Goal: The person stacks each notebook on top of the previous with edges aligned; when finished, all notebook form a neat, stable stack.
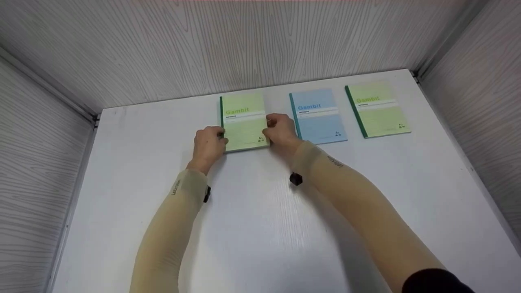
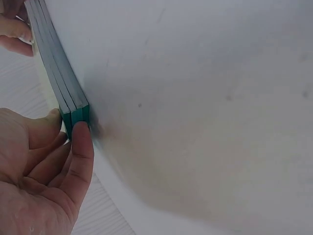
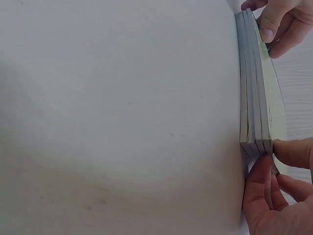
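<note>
A small stack of notebooks lies on the white table, topped by a light green "Gambit" notebook (image 1: 244, 124) with a dark green spine. My left hand (image 1: 207, 144) holds the stack at its lower left, thumb and fingers on the spine side. On the opposite long side, my right hand (image 1: 281, 131) grips the page edges near the lower right corner. In the left wrist view, the layered page blocks (image 2: 56, 63) sit flush, with green and blue-green spines at the end. The right wrist view shows the stacked page edges (image 3: 252, 83) between both hands.
Right of the stack lies a blue notebook (image 1: 318, 122), close to my right wrist. Farther right is another green notebook (image 1: 380, 116), slightly turned. The white table (image 1: 252, 228) is bordered by wood-grain panels (image 1: 244, 44) at the back and sides.
</note>
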Action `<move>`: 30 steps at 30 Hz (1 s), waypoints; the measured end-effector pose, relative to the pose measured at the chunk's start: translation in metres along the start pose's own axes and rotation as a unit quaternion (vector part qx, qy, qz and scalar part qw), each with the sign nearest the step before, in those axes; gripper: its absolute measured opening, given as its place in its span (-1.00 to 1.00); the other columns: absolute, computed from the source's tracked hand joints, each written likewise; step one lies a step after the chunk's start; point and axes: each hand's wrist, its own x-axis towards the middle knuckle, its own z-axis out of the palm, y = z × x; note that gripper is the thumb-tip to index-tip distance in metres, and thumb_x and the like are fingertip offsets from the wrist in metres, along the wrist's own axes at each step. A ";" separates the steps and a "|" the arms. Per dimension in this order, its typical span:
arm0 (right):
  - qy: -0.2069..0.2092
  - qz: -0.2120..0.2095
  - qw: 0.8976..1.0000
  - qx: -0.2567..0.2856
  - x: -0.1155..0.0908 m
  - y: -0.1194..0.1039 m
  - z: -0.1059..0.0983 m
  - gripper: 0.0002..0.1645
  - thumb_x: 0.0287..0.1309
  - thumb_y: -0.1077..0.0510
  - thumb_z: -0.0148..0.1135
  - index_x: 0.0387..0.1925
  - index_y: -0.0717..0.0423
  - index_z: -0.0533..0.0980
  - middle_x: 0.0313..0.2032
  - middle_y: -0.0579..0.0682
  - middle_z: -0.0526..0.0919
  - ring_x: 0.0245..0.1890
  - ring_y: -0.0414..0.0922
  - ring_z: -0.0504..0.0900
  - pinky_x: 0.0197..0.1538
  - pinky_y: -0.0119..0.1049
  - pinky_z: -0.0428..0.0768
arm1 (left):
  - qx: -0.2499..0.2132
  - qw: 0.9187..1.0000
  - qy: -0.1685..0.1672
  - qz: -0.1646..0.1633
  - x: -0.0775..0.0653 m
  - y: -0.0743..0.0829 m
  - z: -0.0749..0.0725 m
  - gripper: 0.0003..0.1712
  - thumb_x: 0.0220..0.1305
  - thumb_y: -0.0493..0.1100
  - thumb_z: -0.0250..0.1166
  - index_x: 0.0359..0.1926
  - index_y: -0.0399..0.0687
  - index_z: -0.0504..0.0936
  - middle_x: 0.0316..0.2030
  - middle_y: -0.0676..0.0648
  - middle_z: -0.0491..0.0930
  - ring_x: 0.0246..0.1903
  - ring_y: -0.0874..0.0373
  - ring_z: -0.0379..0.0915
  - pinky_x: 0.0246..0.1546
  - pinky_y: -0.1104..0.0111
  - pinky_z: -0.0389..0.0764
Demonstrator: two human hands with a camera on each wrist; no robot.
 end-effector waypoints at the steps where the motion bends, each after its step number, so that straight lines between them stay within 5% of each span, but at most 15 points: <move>1: -0.007 -0.002 1.000 0.003 0.000 0.000 -0.002 -0.34 0.32 0.31 0.29 0.44 0.14 0.47 0.10 0.04 0.62 0.05 -0.08 0.58 0.02 -0.29 0.65 | -0.003 1.000 -0.002 -0.002 0.000 0.001 -0.001 -0.58 0.48 -0.24 0.33 0.28 -0.29 0.65 0.17 -0.27 0.69 0.26 -0.16 0.57 0.28 0.01 0.57; 7: -0.052 -0.035 0.998 -0.005 -0.011 0.007 -0.032 -0.35 0.38 0.22 0.32 0.46 0.13 0.45 0.15 0.08 0.61 0.08 -0.04 0.64 0.01 -0.21 0.72 | 0.010 1.000 -0.002 -0.010 -0.004 0.008 -0.006 -0.58 0.50 -0.19 0.29 0.27 -0.30 0.65 0.16 -0.28 0.69 0.22 -0.16 0.59 0.24 0.01 0.59; 14: -0.051 -0.044 0.997 -0.023 -0.029 0.026 -0.097 -0.42 0.44 0.12 0.34 0.41 0.09 0.50 0.17 0.07 0.64 0.11 -0.03 0.67 0.10 -0.16 0.72 | 0.017 0.999 0.026 0.018 -0.008 0.038 -0.004 -0.61 0.52 -0.13 0.26 0.25 -0.19 0.68 0.18 -0.24 0.70 0.15 -0.13 0.63 0.16 -0.01 0.61; 21: -0.034 0.013 0.999 -0.035 -0.042 0.047 -0.155 -0.37 0.42 0.00 0.38 0.43 0.01 0.49 0.26 0.02 0.59 0.16 -0.01 0.57 0.25 -0.15 0.64 | -0.033 0.998 -0.006 0.045 -0.008 0.079 0.020 -0.61 0.53 -0.10 0.27 0.25 -0.13 0.70 0.24 -0.14 0.68 0.08 0.01 0.64 0.13 0.10 0.63; 30: 0.000 0.033 0.999 -0.042 -0.048 0.059 -0.191 -0.24 0.37 0.00 0.42 0.50 0.05 0.40 0.41 0.09 0.48 0.25 0.00 0.51 0.30 -0.12 0.58 | -0.095 0.993 -0.065 0.027 -0.003 0.135 0.064 -0.59 0.51 -0.06 0.32 0.26 -0.13 0.67 0.24 -0.14 0.64 0.19 0.00 0.59 0.22 0.15 0.60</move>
